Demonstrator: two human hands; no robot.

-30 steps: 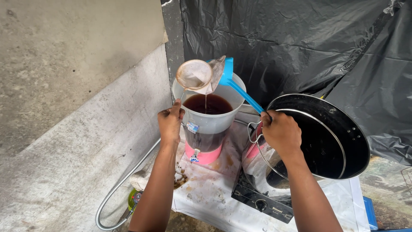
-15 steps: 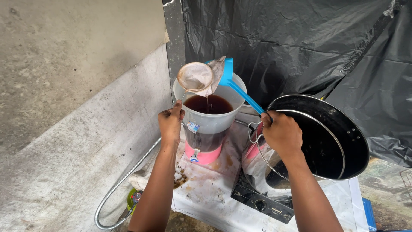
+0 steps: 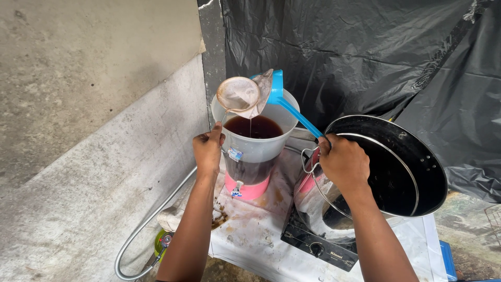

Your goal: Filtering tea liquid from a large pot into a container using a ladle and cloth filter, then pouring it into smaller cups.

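Observation:
My left hand (image 3: 207, 148) grips the thin metal handle of a cloth strainer (image 3: 239, 95) held over a clear dispenser jar (image 3: 258, 150) with a pink base and a small tap. Dark brown liquid fills the jar, and a thin stream drips into it from the cloth. My right hand (image 3: 343, 163) holds the long handle of a blue plastic ladle (image 3: 284, 101), whose bowl presses against the side of the cloth strainer.
A large black pan (image 3: 412, 172) leans tilted behind my right hand, over a metal pot on a black gas stove (image 3: 318, 246). A stained white cloth (image 3: 250, 235) covers the surface. A metal hose (image 3: 151, 224) curls at the left. Black plastic sheeting (image 3: 365, 52) hangs behind.
The strainer and ladle stay over the jar, shifted only slightly. The drip of liquid continues. Both hands keep their grips.

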